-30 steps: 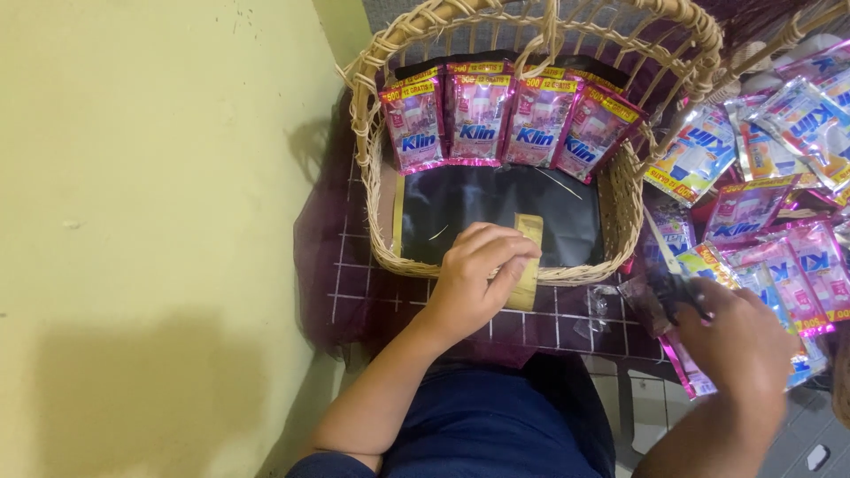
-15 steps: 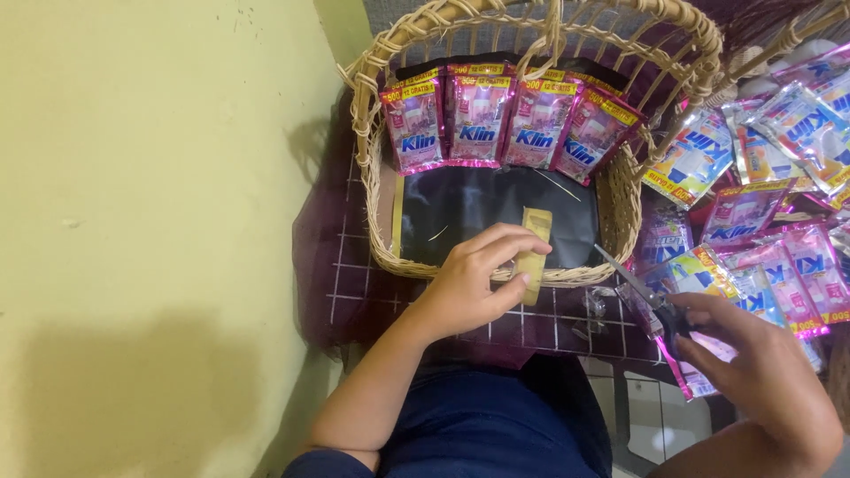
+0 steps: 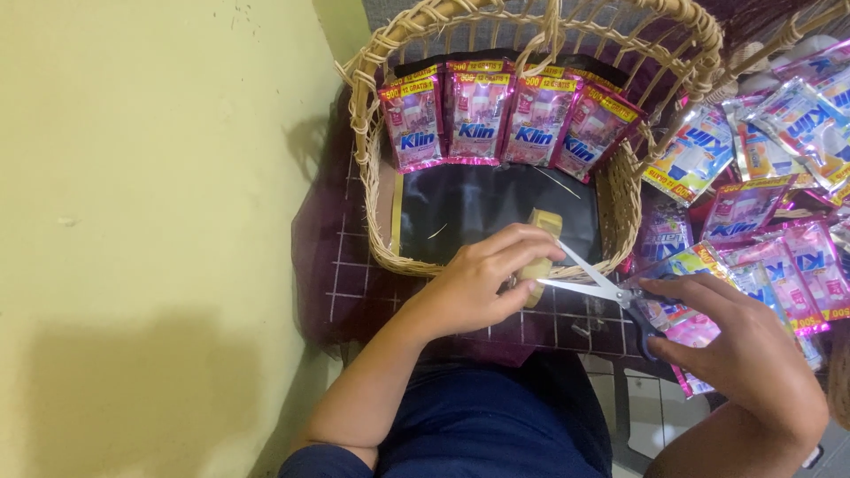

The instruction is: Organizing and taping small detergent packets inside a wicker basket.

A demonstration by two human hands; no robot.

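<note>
Head view: the left hand (image 3: 482, 283) pinches a yellow tape strip (image 3: 542, 243) at the near rim of the wicker basket (image 3: 620, 204), fingers clenched to keep it taut for cutting. The right hand (image 3: 744, 354) grips scissors (image 3: 589, 281), blades parted around the strip. Pink sachets (image 3: 505, 115) line the far wall; the black liner (image 3: 478, 212) leaves open room.
</note>
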